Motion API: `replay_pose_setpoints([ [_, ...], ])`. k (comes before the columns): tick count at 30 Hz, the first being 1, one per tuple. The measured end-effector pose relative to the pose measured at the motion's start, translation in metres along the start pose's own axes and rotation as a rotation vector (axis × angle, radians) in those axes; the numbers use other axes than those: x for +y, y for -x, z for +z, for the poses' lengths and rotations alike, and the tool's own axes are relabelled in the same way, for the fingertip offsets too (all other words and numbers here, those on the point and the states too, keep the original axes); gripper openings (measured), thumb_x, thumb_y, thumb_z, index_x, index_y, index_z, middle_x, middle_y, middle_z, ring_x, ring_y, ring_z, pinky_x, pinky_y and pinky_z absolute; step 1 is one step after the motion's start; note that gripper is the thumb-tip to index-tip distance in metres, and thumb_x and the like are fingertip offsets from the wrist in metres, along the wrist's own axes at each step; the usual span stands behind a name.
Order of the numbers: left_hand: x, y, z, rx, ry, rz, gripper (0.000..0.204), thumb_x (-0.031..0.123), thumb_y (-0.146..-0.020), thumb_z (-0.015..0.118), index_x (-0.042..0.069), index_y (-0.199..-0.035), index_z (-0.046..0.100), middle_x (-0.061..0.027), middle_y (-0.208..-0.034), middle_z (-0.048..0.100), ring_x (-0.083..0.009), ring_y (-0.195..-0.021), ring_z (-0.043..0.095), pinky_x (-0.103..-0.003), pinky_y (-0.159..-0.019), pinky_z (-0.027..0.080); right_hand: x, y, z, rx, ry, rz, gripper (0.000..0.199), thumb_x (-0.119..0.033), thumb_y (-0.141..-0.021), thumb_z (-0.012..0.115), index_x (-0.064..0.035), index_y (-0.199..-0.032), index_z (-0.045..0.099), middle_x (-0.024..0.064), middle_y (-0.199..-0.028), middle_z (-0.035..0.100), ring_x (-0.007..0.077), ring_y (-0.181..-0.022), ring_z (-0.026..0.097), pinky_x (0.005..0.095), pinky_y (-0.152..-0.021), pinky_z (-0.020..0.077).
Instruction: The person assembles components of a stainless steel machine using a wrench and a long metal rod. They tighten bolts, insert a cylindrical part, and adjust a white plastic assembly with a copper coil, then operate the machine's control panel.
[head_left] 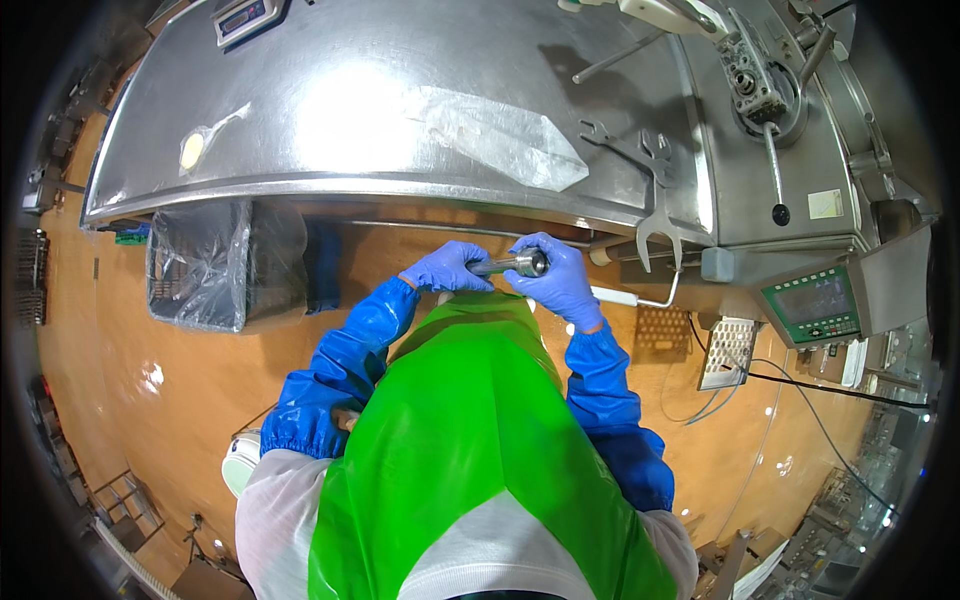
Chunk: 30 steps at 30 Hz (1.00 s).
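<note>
My left hand (452, 268), in a purple-blue glove, is closed round the narrow end of a shiny metal tube with a wide round collar (528, 263). At the collar end, my right hand (561, 280), gloved alike, grips the same part with its fingers over the rim. The part lies roughly level, with its open collar toward the right, in front of the steel table's near edge. On the table to the right lies a large open-end wrench (658, 212), jaws over the edge, beside a smaller wrench (618, 146). Whatever is inside the tube is hidden.
A steel table (330, 130) runs across ahead, with a clear plastic sheet (510, 140) and a scale (246, 20) on it. Left below stands a crate lined with clear plastic (215, 265). At right are a machine with a lever (765, 110) and a control panel (815, 308).
</note>
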<state>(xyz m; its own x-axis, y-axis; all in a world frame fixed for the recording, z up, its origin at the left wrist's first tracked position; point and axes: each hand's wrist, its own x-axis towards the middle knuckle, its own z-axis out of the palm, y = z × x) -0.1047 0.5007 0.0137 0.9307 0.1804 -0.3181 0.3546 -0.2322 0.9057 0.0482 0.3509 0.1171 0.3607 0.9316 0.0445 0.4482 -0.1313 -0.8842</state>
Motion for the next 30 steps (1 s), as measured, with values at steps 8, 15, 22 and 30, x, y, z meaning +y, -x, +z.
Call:
replay_pose_setpoints([
  [8,-0.082,0.016,-0.022,0.484,-0.356,-0.082,0.031,0.026,-0.070,0.080,0.006,-0.088,0.065,-0.0098,-0.076,0.063,-0.0210,-0.067,0.059,-0.033,-0.065,0.049,-0.078,-0.001,-0.066,0.360,0.019,-0.231,0.027,-0.008,-0.067,0.076,-0.0066,-0.091,0.064,0.0051,-0.075,0.065,0.0104,-0.066,0.064,0.0254,-0.061,0.0519],
  [15,0.051,0.033,-0.008,0.634,-0.035,0.191,0.051,0.022,-0.078,0.076,0.012,-0.125,0.059,-0.0091,-0.086,0.065,-0.0157,-0.072,0.061,-0.030,-0.067,0.051,-0.098,-0.015,-0.023,0.278,0.325,-0.548,0.033,-0.011,-0.067,0.077,-0.0096,-0.096,0.063,0.0061,-0.080,0.065,0.0223,-0.061,0.065,0.0306,-0.055,0.0525],
  [22,0.068,0.013,-0.025,0.730,-0.093,0.456,0.055,0.019,-0.075,0.077,0.009,-0.125,0.058,-0.0111,-0.100,0.066,-0.0243,-0.087,0.065,-0.033,-0.079,0.052,-0.100,-0.030,0.003,0.157,0.354,-0.635,0.040,-0.012,-0.065,0.079,-0.0105,-0.101,0.062,0.0082,-0.083,0.064,0.0250,-0.065,0.064,0.0323,-0.057,0.0522],
  [30,0.060,0.004,-0.028,0.656,0.178,0.531,0.053,0.017,-0.071,0.080,0.004,-0.118,0.060,-0.0113,-0.114,0.065,-0.0201,-0.103,0.063,-0.032,-0.091,0.049,-0.108,-0.043,0.005,0.196,0.348,-0.674,0.040,-0.011,-0.066,0.078,-0.0070,-0.102,0.062,0.0119,-0.085,0.064,0.0285,-0.071,0.065,0.0344,-0.060,0.0532],
])
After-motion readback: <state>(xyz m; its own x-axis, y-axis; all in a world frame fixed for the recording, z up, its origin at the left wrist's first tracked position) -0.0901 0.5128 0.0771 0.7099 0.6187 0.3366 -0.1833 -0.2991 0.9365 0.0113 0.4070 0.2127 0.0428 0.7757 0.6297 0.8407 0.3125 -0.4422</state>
